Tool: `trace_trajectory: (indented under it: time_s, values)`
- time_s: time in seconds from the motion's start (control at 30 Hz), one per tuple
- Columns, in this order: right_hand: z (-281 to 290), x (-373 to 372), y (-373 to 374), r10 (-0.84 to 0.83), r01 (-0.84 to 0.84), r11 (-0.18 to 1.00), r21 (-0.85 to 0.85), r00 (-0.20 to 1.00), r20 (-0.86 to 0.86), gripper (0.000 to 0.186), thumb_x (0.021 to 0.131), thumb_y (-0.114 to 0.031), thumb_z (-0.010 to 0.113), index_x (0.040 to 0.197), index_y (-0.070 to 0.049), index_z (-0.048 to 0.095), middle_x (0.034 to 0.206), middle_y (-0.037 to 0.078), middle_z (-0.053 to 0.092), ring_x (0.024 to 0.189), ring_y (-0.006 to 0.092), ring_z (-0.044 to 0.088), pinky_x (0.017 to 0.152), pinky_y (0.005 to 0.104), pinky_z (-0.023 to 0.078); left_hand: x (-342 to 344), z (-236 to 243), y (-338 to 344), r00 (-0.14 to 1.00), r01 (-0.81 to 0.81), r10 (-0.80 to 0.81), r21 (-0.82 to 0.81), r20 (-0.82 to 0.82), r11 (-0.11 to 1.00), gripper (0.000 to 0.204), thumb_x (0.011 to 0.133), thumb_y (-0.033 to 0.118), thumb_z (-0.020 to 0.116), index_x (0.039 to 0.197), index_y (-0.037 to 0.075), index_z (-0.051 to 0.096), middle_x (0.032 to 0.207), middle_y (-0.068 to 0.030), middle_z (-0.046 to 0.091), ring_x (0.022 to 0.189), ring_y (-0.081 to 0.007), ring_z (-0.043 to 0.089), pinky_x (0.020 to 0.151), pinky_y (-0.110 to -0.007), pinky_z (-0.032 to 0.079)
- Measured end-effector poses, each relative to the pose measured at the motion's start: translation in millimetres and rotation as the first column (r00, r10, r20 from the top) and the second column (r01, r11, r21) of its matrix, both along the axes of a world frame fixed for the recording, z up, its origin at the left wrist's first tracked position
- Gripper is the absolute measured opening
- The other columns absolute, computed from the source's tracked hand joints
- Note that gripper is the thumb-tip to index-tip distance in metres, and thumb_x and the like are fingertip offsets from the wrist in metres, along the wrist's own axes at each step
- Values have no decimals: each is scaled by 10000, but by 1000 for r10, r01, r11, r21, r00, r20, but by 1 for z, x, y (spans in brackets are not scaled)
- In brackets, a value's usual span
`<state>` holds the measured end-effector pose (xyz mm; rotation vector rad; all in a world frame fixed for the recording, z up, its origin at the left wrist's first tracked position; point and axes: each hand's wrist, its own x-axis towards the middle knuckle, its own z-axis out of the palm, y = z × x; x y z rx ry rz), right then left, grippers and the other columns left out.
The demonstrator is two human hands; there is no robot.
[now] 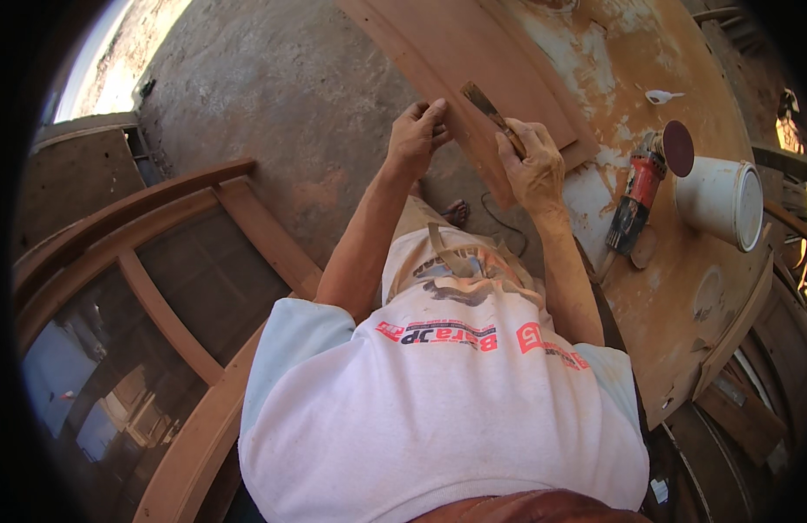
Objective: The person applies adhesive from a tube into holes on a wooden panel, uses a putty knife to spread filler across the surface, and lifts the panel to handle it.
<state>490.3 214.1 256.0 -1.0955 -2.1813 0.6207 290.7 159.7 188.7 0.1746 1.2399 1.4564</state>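
A flat-bladed scraper (484, 103) with a worn, brownish blade is in my right hand (534, 161), the fingers closed round its handle. Its blade points up and left, over a reddish-brown wooden panel (499, 65). Whether the blade touches the wood, I cannot tell. My left hand (416, 138) is at the panel's left edge, fingers loosely bent and apart, with nothing visible in them. The panel has a raised flat centre and a stepped border, and it lies on a stained work table (674, 331).
An angle grinder (640, 187) with a dark red disc lies right of the panel, against a white bucket (722, 205) on its side. A small white piece (661, 97) lies beyond. At left stands a wooden frame with dark panes (172, 327). A cable (506, 225) runs below the panel.
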Motion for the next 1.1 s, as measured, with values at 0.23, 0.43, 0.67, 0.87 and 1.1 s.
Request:
trace_trajectory:
  time_s: [0.23,0.43,0.67,0.87,1.1]
  values:
    - [-2,0,1,5,-6,1000,28,1000,19,258,893,-156,744,1125,-51,703,983,97,687,893,287,692,786,398,567,2,12,0,994,30,-31,-9,-109,1000,557,1005,292,669,1354,-97,475,1169,-139,616,978,-184,648,837,-308,599]
    - [10,4,-3,-26,22,991,-136,999,-29,288,910,-151,727,1178,-51,694,1000,128,698,893,306,703,788,396,568,8,11,-3,999,-24,24,-4,43,1000,480,1010,350,661,1263,-45,560,1084,-73,625,913,-141,637,799,-271,585]
    - [37,30,-38,29,-12,967,-253,998,63,324,940,-149,686,1253,-67,674,1016,157,700,854,314,706,768,417,568,6,16,3,984,21,-20,3,-175,1000,448,1018,420,636,1189,7,605,1029,-51,636,868,-121,639,770,-273,587]
    - [39,46,-59,76,-11,962,-271,970,229,317,952,-166,669,1259,-93,679,968,149,689,819,349,701,728,447,564,-2,15,-2,994,-68,68,-9,82,998,595,1059,547,461,1203,-16,589,990,-87,643,869,-165,654,785,-309,583]
    - [35,13,-44,89,-38,985,-170,948,304,284,980,-210,633,1233,-96,695,926,146,666,798,348,702,717,449,577,-21,2,-11,983,-141,148,-63,111,988,717,1081,586,281,1262,-64,524,983,-125,646,866,-212,649,807,-344,568]
